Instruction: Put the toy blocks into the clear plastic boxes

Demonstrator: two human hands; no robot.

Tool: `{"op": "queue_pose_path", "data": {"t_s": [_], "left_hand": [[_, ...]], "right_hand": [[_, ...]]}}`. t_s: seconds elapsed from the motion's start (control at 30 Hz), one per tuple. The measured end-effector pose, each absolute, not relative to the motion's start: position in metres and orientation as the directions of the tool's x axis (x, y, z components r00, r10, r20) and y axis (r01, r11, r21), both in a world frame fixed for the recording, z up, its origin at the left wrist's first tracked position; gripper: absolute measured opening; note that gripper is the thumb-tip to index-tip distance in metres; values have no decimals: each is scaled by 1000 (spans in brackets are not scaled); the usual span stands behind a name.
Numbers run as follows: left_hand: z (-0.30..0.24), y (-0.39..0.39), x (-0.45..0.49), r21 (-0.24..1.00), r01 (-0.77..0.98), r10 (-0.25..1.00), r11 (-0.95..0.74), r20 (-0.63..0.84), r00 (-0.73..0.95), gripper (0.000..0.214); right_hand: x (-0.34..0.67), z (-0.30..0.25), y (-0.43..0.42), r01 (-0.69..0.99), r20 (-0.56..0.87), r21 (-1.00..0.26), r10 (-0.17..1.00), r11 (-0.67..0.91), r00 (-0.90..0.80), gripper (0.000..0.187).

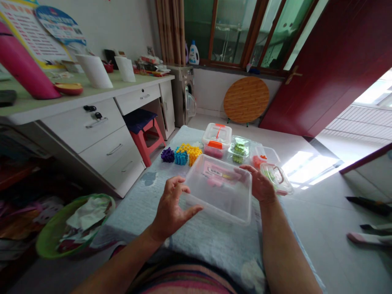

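A clear plastic box (219, 196), with no lid on it, is tilted toward me over the cloth-covered table (134, 220). My right hand (259, 183) grips its right side, the fingers partly hidden behind the wall. My left hand (174, 206) is at the box's left edge with thumb and fingers spread apart; whether it touches the plastic I cannot tell. Through the box a pink shape and a label show faintly. Beyond it lie purple pieces (167, 154), blue pieces (181, 157) and yellow pieces (194, 153), bunched together on the cloth.
Behind the box stand an orange-latched container (217, 136), a clear tub of green pieces (239, 150) and a tub with red pieces (259, 160). A handled lid or container (277, 179) lies at the table's right edge. A green basket (45, 237) sits on the floor at left.
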State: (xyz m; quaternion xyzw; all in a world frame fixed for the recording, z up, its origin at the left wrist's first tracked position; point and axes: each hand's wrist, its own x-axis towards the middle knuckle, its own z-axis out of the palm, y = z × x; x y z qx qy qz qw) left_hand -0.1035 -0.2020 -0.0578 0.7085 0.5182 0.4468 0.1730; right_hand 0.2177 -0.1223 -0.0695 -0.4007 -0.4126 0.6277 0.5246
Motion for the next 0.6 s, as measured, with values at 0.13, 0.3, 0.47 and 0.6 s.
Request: {"op": "queue_pose_path", "data": {"t_s": [0.13, 0.3, 0.47, 0.6], "left_hand": [[-53, -205, -94, 693, 565, 873, -449, 475, 111, 39], [-63, -210, -86, 683, 517, 847, -515, 498, 186, 25], [-64, -200, -105, 701, 429, 820, -570, 517, 244, 39], [-32, -142, -135, 671, 557, 861, -488, 476, 181, 36]], "right_hand": [[218, -77, -122, -346, -31, -935, 987, -83, -156, 52], [215, -86, -116, -402, 42, -915, 997, 11, -69, 51], [216, -91, -113, -437, 12, -900, 999, -11, -50, 45], [219, -102, -109, -449, -85, -887, 994, -105, -63, 46]]}}
